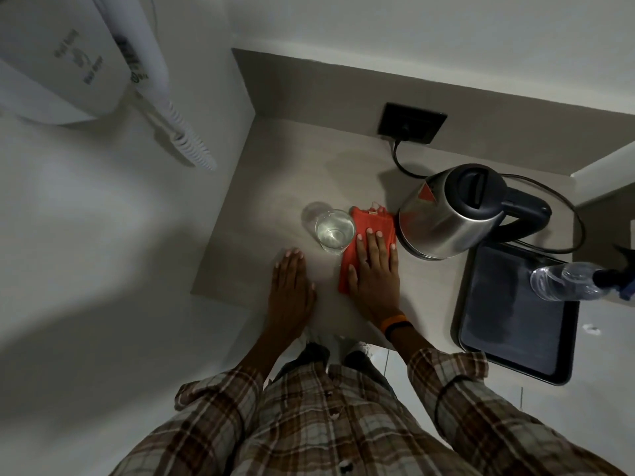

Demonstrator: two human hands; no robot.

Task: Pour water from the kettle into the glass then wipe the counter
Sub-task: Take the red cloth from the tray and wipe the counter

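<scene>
Seemingly folded red cloth [367, 235], flattened.

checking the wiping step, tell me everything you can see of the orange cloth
The orange folded cloth looks like soft fabric, folded into a long, roughly rectangular pad with a small tag at its far edge. It lies flat on the pale beige counter, between the clear drinking glass of water and the shiny steel electric kettle. The right hand presses on it, palm down with fingers spread, covering much of its near half. Its left edge sits right by the glass; contact there is unclear.
</scene>
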